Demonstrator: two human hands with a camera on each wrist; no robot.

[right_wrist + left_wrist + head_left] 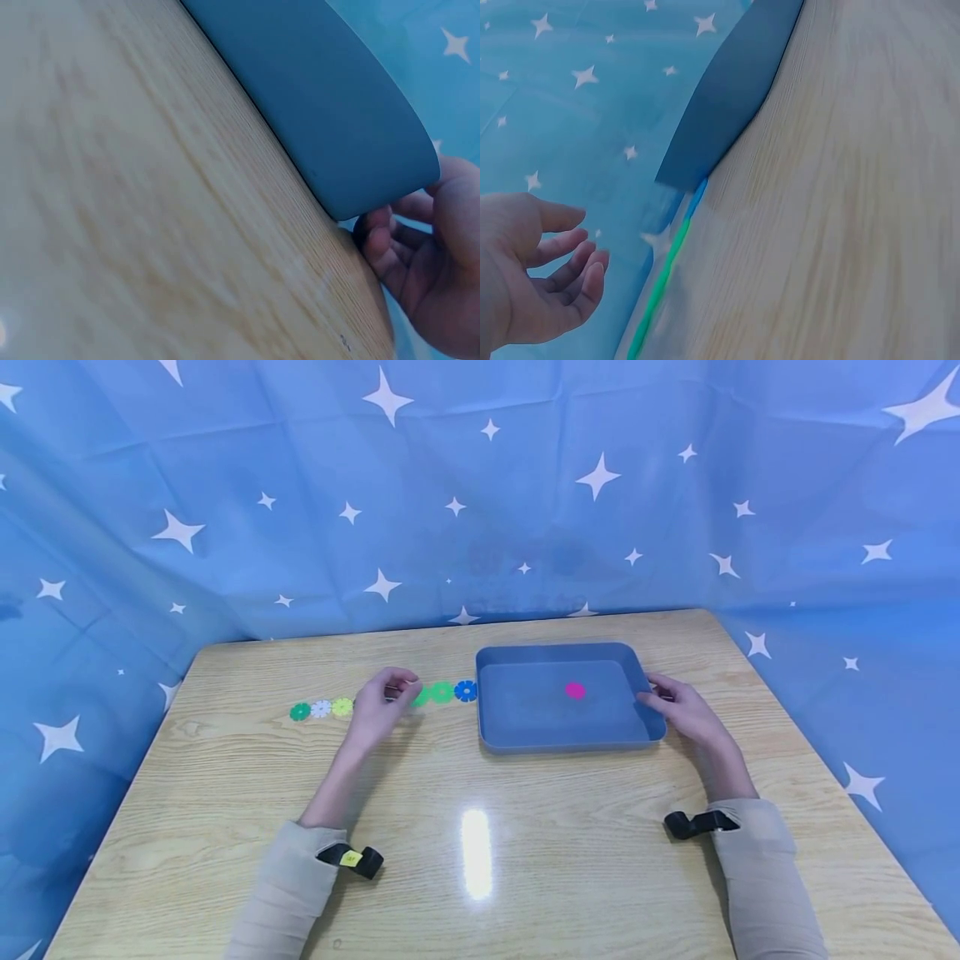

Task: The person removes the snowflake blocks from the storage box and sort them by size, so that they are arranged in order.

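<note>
A shallow blue-grey tray (558, 745) lies on the table with one pink disc (575, 691) inside it. The right hand (686, 710) grips the tray's right wall, its thumb over the rim and the other fingers outside. To the left of the tray runs a row of notched plastic discs: dark green (300, 712), white (321, 708), yellow (342, 707), light green (442, 692) and blue (466, 691), the last beside the tray's left wall. Over the row's middle hovers the left hand (381, 703), fingers loosely bent with nothing between them, hiding part of the row.
Both hands work over a pale wooden table (555, 843). A blue curtain with white stars (517, 485) hangs behind its far edge and along the sides. Black wrist cameras (367, 862) are strapped over both sleeves.
</note>
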